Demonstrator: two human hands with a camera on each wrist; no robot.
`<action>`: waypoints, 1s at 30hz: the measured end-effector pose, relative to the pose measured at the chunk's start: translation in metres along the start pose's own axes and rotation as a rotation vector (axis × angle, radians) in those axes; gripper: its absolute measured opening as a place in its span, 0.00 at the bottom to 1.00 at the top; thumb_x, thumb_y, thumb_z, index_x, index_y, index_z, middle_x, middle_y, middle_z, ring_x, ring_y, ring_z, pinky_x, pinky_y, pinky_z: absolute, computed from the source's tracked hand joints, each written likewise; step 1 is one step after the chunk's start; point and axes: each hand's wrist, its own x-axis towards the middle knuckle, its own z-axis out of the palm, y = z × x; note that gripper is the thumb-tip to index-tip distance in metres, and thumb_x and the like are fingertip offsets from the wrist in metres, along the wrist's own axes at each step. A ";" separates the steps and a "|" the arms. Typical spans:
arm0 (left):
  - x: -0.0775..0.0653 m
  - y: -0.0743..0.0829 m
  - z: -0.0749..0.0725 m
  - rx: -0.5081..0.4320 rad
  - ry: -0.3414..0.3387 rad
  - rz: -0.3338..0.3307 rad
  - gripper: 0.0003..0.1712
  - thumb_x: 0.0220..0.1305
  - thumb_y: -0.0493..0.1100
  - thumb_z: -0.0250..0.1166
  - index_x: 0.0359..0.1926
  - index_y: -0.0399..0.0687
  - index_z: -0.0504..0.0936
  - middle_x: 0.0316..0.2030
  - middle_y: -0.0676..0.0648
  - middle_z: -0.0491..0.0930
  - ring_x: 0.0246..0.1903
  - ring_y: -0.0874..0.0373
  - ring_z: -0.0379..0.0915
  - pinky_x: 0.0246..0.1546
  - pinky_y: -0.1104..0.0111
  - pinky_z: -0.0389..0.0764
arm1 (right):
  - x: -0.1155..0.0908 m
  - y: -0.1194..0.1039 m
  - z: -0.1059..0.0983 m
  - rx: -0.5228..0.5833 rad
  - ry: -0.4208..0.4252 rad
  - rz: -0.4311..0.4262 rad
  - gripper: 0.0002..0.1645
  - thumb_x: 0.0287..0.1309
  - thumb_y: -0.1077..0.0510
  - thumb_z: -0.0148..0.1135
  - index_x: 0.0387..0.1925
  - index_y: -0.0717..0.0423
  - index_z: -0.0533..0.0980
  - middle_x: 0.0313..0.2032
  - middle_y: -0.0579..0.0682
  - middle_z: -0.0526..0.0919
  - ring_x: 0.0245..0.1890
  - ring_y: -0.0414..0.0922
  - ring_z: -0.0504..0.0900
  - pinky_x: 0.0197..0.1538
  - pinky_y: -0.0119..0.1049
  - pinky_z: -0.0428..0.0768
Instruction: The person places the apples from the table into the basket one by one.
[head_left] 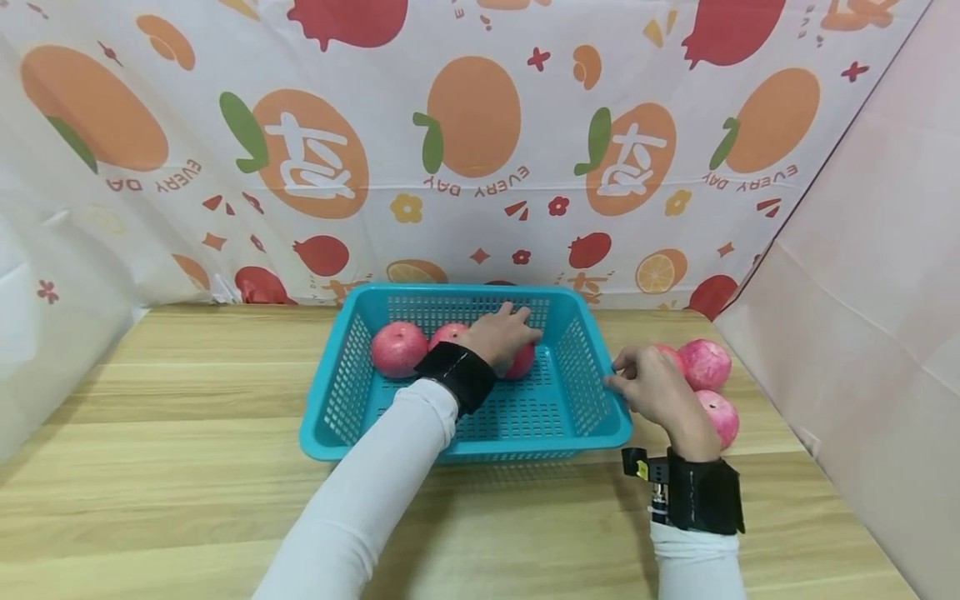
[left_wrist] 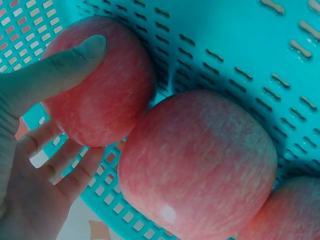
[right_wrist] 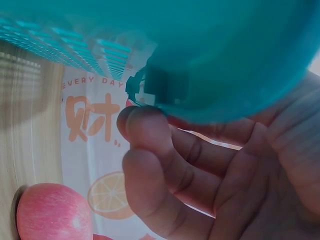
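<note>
My left hand (head_left: 501,335) reaches into the blue-green plastic basket (head_left: 465,450) and holds a red apple (left_wrist: 107,95) at its far right end. In the left wrist view the thumb lies over this apple and the other fingers lie along its far side. Two more apples sit in a row beside it, a middle apple (left_wrist: 197,162) and a left apple (head_left: 399,350). My right hand (head_left: 660,390) is at the basket's right rim, its fingers curled at the edge. The right wrist view shows the fingertips (right_wrist: 147,127) against the rim; the thumb is mostly hidden there.
Three apples lie on the wooden table right of the basket, partly behind the right hand: a back apple (head_left: 705,364), a front apple (head_left: 718,417) and a mostly covered apple (head_left: 670,357). A fruit-printed cloth (head_left: 480,217) hangs behind; a pale wall (head_left: 862,333) borders the right.
</note>
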 end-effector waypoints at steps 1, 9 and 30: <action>-0.001 0.000 -0.001 0.001 -0.007 -0.001 0.37 0.47 0.41 0.70 0.60 0.61 0.68 0.58 0.43 0.63 0.56 0.46 0.53 0.48 0.58 0.75 | 0.000 0.000 0.000 -0.001 -0.002 0.003 0.09 0.52 0.64 0.61 0.34 0.67 0.75 0.23 0.54 0.79 0.17 0.42 0.75 0.24 0.35 0.81; -0.003 0.001 -0.005 0.001 0.000 0.013 0.36 0.49 0.35 0.67 0.59 0.61 0.68 0.59 0.43 0.62 0.56 0.46 0.54 0.50 0.58 0.73 | 0.000 -0.003 -0.001 -0.001 -0.012 0.037 0.09 0.53 0.64 0.60 0.35 0.67 0.74 0.23 0.55 0.79 0.18 0.42 0.75 0.24 0.35 0.81; -0.009 0.002 -0.006 0.022 -0.017 -0.003 0.38 0.51 0.43 0.68 0.63 0.59 0.63 0.60 0.42 0.62 0.55 0.47 0.55 0.50 0.58 0.73 | 0.000 -0.004 0.001 0.005 -0.010 0.046 0.10 0.53 0.64 0.60 0.36 0.68 0.74 0.23 0.54 0.78 0.18 0.44 0.75 0.23 0.35 0.80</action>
